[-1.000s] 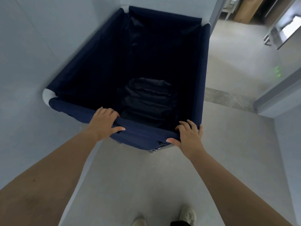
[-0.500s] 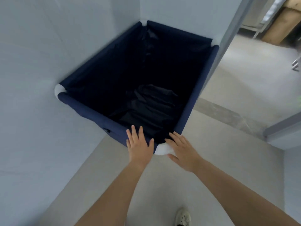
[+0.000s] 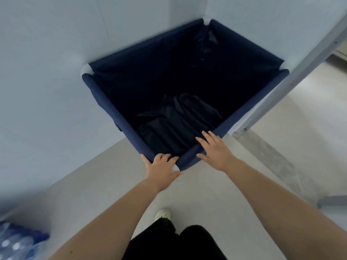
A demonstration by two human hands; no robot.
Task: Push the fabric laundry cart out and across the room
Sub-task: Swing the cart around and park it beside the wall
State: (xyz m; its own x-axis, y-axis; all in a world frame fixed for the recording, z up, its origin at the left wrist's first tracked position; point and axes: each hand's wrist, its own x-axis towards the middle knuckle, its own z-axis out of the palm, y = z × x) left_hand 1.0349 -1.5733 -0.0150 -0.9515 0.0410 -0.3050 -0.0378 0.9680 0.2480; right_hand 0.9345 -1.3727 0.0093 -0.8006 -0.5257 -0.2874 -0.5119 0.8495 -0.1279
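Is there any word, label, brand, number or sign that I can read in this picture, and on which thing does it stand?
None can be read.
Laundry cart: plain navy fabric, no label visible.
Dark bundle inside the cart: no print visible.
Pack of water bottles, lower left corner: blue wrapping, too blurred to read.
Walls and door frame: no signs.

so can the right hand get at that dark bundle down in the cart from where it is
Probably yes: the right hand lies flat on the cart rim, the top is open, and the dark bundle sits just below it.
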